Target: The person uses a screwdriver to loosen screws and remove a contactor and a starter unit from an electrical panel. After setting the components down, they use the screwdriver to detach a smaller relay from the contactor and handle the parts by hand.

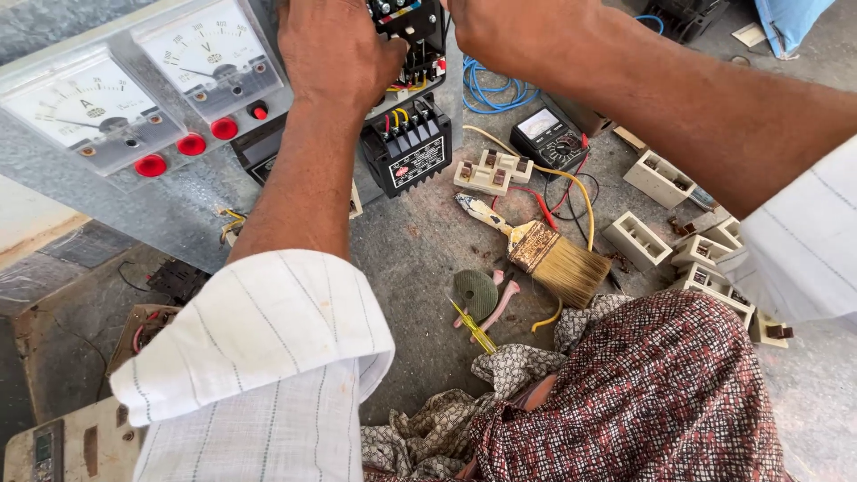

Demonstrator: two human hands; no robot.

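- Both hands are up at the top, on a black electrical block [412, 36] with coloured wires.
- The left hand [335, 49] is curled over the block's left side, fingers bent on it.
- The right hand [500, 31] is at the block's right side. Its fingers are hidden, so I cannot tell how tight it holds.
- A second black block [409, 152] sits just below the first.
- A grey panel [134, 201] on the left has two round-needle meters [89, 107] and red buttons [192, 144].
- On the grey floor [420, 259] lie a paintbrush [544, 254], a yellow screwdriver [473, 328], a small black meter [547, 137] and white fuse holders [659, 178].
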